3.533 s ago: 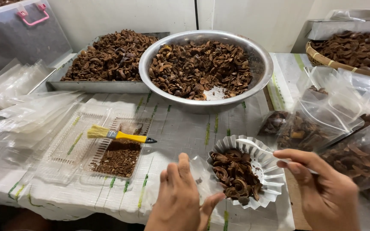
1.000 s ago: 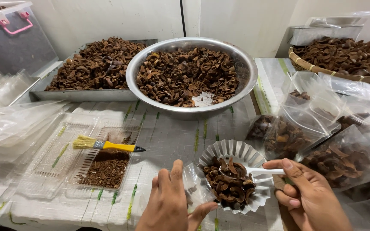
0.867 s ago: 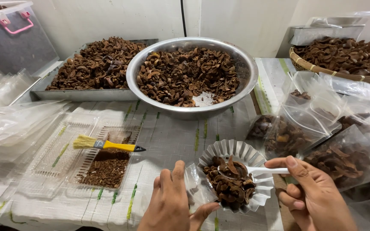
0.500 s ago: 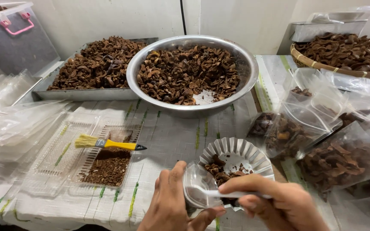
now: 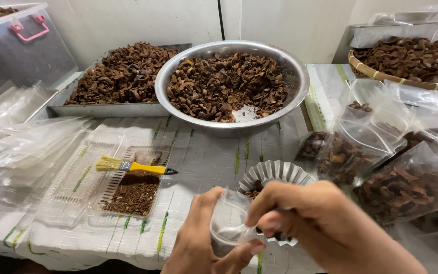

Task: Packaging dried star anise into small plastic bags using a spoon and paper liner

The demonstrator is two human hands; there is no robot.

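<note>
While the left hand [image 5: 198, 243] gripped a small clear bag [image 5: 229, 223] and the right hand [image 5: 320, 223] pinched a white spoon [image 5: 234, 233] into it near the tabletop's front edge, a tilt could have spilled the fill

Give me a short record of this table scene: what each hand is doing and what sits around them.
left hand: holds a small clear cup
right hand: reaches across to the cup; a white piece shows under its fingers
just behind the hands: fluted metal mould with brown bits
centre back: big steel bowl of brown dried pieces
back left: metal tray, heaped
left: yellow-handled brush across a clear tray
right: clear filled bags
</note>
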